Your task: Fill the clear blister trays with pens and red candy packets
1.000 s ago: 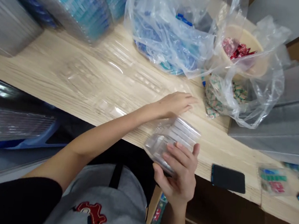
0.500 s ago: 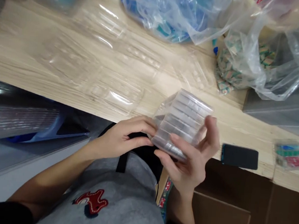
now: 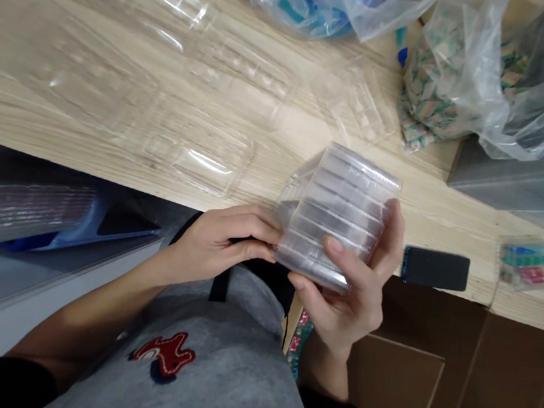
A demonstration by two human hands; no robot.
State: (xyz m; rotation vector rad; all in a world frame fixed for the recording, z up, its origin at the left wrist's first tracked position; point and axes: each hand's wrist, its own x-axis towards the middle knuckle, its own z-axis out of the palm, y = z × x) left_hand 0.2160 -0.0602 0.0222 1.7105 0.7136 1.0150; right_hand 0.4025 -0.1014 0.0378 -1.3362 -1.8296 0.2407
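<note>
A stack of clear plastic blister trays (image 3: 338,213) is held tilted above the front edge of the wooden table (image 3: 425,215). My right hand (image 3: 353,282) wraps round the right side and lower edge of the stack, thumb underneath and fingers over it. At the stack's lower left corner, my left hand (image 3: 230,241) pinches an edge between thumb and fingers; whether it has one tray or several cannot be made out. Single clear blister trays (image 3: 213,160) lie spread over the table to the left and behind the stack.
Plastic bags of blue items (image 3: 315,6) and of small wrapped pieces (image 3: 437,85) stand at the back. A dark phone (image 3: 435,268) and a small clear pack (image 3: 530,264) lie at right. Grey bin (image 3: 519,180) behind, cardboard box (image 3: 394,376) below, more stacked trays (image 3: 25,212) at lower left.
The view has shifted a little, so the table things appear higher. The stack has turned slightly in my right hand, whose fingers have shifted on it. My left hand stays at the corner.
</note>
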